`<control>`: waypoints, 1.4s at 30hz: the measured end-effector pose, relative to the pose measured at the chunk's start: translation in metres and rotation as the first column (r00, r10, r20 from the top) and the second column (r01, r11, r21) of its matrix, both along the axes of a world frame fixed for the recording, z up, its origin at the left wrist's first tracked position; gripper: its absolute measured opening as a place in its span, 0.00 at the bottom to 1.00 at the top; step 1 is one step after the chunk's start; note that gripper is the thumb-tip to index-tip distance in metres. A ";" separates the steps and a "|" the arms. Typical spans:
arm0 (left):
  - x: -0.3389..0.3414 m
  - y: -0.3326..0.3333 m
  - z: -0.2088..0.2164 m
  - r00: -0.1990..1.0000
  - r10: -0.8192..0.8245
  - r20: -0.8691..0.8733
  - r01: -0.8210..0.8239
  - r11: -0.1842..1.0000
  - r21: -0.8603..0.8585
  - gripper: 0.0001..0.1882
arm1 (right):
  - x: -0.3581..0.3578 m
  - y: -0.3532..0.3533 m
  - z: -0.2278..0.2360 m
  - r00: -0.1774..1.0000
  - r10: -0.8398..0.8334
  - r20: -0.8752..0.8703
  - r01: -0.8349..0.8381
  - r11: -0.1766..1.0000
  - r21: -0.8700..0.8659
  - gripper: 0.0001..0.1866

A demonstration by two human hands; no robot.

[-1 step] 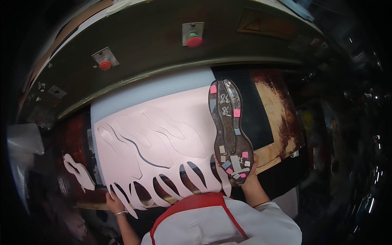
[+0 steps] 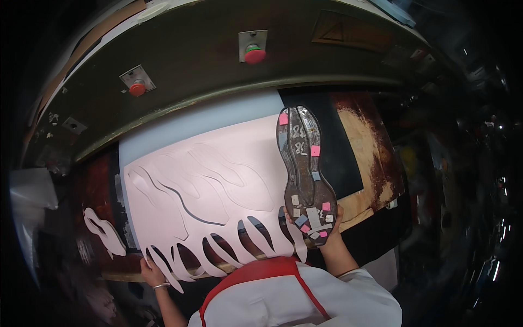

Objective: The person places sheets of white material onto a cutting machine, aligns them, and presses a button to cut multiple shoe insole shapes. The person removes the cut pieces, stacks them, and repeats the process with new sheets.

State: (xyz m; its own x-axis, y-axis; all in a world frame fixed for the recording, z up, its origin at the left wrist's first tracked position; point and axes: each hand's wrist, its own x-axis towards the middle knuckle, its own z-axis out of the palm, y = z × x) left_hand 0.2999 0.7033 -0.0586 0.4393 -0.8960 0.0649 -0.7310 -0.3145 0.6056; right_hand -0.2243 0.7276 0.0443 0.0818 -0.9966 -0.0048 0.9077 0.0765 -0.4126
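A large pale pink sheet [image 2: 234, 163] lies spread in front of me. Outlines of long curved shapes are cut into its middle, and its near edge is a row of loops and strips around cut-out holes. At its near left corner, my left hand [image 2: 151, 271] is closed on the edge of the sheet. My right hand [image 2: 331, 231] grips the near end of a dark sole-shaped cutting die [image 2: 308, 169], held over the right end of the sheet. Small pink, grey and white pads dot the die. Its body hides most of my right fingers.
A stack of pink cut pieces [image 2: 103, 231] sits at the left. Under the sheet is a pale blue board [image 2: 207, 117], with a black board [image 2: 340, 147] to its right. Across the back runs a dark green machine beam [image 2: 190, 65] with red push buttons [image 2: 254, 55].
The view has shifted very slightly. Both hands, the sheet and the cutting die otherwise stay as they were.
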 end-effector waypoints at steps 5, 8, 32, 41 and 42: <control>0.002 0.000 -0.002 0.999 -0.033 0.016 0.034 0.998 -0.057 0.15 | -0.009 0.015 -0.019 0.998 -0.050 0.049 0.051 0.999 -0.019 0.44; 0.004 0.000 -0.002 0.999 -0.028 0.045 0.030 0.998 -0.060 0.16 | -0.015 0.018 -0.022 0.995 -0.100 -0.018 0.100 0.995 0.004 0.43; 0.002 0.005 -0.005 0.998 0.024 0.055 -0.020 0.998 -0.065 0.16 | 0.012 -0.062 0.007 -0.584 -0.122 -0.802 0.176 0.946 -0.272 0.48; 0.036 -0.009 -0.041 0.999 -0.018 0.046 0.023 0.994 -0.111 0.25 | 0.005 -0.022 -0.035 -0.423 -0.459 -0.781 0.283 0.752 -0.595 0.45; 0.035 -0.003 -0.036 0.998 0.005 0.065 0.002 0.995 -0.103 0.24 | 0.005 -0.021 -0.038 -0.432 -0.466 -0.773 0.275 0.748 -0.604 0.45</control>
